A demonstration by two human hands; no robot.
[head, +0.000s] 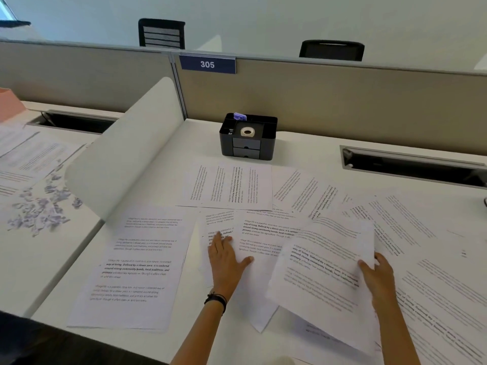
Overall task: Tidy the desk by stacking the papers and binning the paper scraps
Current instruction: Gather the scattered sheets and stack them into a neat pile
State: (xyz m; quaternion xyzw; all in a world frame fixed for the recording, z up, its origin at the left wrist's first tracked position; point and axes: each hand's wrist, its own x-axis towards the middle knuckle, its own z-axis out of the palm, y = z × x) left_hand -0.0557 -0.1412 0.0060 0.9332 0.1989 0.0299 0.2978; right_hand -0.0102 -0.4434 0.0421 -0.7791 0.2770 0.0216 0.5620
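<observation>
At the far left, on the neighbouring desk [52,259], a heap of small purple-grey paper scraps [42,206] lies spread beside some printed sheets [29,156], with a pink object [9,102] at the edge behind them. A curved white divider [126,154] stands between that desk and the white tabletop [303,148] in front of the person. Just right of the divider a printed page [131,267] lies flat and apart from both hands. Next to it the left hand [226,255] rests palm down, fingers spread and flat, pressing on overlapping pages [261,238] in the middle of the tabletop; it grips nothing, and a dark band [216,301] circles its wrist. Behind these, one sheet [229,185] lies turned sideways, and behind that a black desk organiser [247,137] stands near the partition [342,101], holding a roll of tape [247,131] and a small purple item [239,117]. A blue sign [207,64] reading 305 hangs on the partition, and two black chairs [331,50] show beyond it. Further right, the right hand [376,275] is closed on the right edge of a lifted bundle of pages [324,270], thumb on top, the bundle tilted above the pages under it. More printed papers [434,259] fan out overlapping to the right, below a cable slot [411,164] in the tabletop.
</observation>
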